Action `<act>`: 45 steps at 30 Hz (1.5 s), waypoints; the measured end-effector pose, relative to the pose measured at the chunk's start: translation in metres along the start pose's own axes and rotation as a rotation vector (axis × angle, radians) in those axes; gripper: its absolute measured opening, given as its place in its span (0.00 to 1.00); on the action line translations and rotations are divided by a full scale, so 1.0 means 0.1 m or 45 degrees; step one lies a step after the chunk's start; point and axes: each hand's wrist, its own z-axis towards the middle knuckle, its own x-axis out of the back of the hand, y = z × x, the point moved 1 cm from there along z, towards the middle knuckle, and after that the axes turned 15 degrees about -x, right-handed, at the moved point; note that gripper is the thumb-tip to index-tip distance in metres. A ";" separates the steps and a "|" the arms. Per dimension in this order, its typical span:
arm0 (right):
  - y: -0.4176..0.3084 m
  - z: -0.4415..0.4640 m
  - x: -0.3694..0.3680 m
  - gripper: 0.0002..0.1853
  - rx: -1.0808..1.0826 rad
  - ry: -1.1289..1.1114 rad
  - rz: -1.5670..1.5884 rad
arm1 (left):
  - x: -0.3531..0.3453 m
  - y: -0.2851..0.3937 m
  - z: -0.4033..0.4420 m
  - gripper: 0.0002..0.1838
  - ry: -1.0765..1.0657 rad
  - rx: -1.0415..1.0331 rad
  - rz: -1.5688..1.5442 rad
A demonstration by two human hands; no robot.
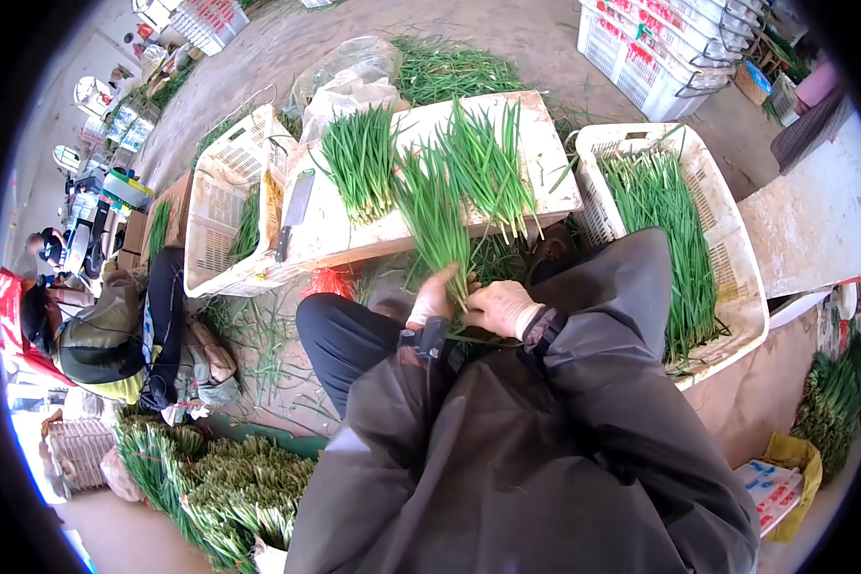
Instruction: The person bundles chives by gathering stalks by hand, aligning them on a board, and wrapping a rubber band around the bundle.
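Observation:
A bunch of green chives [432,210] points away from me, its cut ends close to my lap. My left hand [435,297] is closed around the lower stalks. Gloved, my right hand [505,308] has its fingers pinched at the base of the same bunch, partly hiding the stalk ends. Beyond the hands stands a white board-topped work surface [301,251]. Two more bunches rest on it, a left bunch [359,163] and a right bunch [493,167]. A cleaver [297,206] lies at the board's left edge.
A white crate [751,287] of chives stands at right; another crate [215,206] stands left. Loose chives [454,72] and plastic bags [349,81] lie behind the board. Stacked crates [631,62] are farther back. Many bundles [244,488] sit lower left, near another person [105,330].

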 end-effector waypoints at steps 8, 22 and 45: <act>0.05 0.24 -0.03 0.20 -0.215 0.179 0.123 | -0.25 0.12 -0.17 0.30 -0.148 -0.027 -0.167; 0.44 0.30 0.05 0.14 -0.638 -0.096 -0.274 | -0.10 0.15 -0.13 0.17 0.092 -0.023 0.043; 0.32 0.47 -0.26 0.33 -0.476 0.031 0.734 | -0.15 0.05 -0.10 0.27 -0.074 -0.054 0.097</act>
